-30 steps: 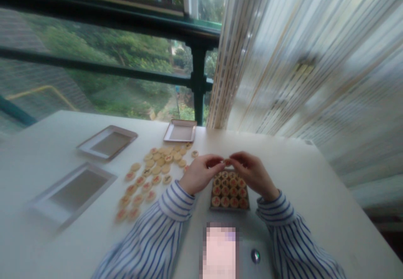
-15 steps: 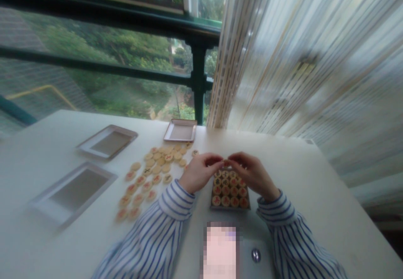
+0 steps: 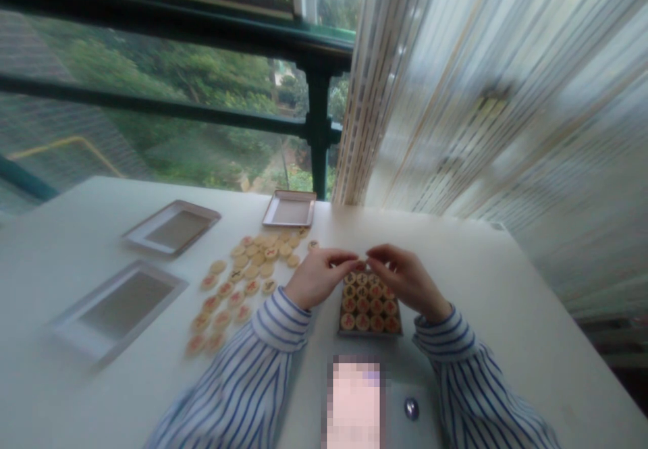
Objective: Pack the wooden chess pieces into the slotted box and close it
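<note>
Just above the far edge of a small square tray [image 3: 368, 334] full of xiangqi pieces, my two hands meet. My left hand [image 3: 320, 277] comes in from the left, thumb and fingers pinched at a round wooden xiangqi piece [image 3: 361, 265]. From the right, my right hand [image 3: 405, 277] has its fingertips closed at the other side of the same piece. Inside the tray, pieces with red and dark characters stand in neat rows [image 3: 376, 306]. My hands partly hide its far rows.
Loose xiangqi pieces [image 3: 252, 272] are spread left of my left hand, some face up. Shallow trays stand at the far middle [image 3: 268, 216], the left [image 3: 202, 240] and nearer left [image 3: 65, 341]. A blurred-out upright shape [image 3: 354, 402] and a shiny oval object [image 3: 412, 408] are close to me.
The fingertips of my two hands have parted slightly over the tray's far edge, and the piece sits a little lower and further left. The other pieces and trays look the same.
</note>
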`<state>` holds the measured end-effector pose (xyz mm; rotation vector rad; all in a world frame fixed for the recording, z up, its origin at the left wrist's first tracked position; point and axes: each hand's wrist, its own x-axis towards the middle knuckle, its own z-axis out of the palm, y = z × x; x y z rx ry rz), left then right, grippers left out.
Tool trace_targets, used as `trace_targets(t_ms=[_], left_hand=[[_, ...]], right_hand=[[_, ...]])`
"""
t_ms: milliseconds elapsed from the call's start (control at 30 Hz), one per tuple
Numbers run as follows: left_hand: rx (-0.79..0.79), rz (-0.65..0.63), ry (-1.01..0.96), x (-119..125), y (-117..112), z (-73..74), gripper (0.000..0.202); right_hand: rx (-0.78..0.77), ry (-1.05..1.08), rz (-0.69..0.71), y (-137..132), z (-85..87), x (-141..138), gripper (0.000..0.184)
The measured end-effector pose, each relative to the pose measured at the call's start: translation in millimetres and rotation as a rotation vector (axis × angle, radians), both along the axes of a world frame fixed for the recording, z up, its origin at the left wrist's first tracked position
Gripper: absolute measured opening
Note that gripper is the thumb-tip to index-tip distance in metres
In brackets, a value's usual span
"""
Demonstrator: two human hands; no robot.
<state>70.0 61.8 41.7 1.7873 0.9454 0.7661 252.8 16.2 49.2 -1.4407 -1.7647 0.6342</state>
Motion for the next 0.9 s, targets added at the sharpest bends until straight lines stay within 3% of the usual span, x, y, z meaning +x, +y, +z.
trace_targets(t_ms=[367,633,900], left_hand=[[0.036,0.001,0.058,0.1,-0.1,-2.5,0.032],[0.021,0.004,0.018,0.5,-0.1,-0.1,0.034],[-0.171,-0.065,-0.182,4.7,-2.8,-4.0,0.034]], right_hand=[[-0.013,0.002,0.079,-1.1,-1.2,-3.5,0.016],[-0.008,0.017,0.032,-0.4,-0.4,-2.4,0.019],[0.024,0.052,-0.032,0.2,-0.2,-3.7,0.020]])
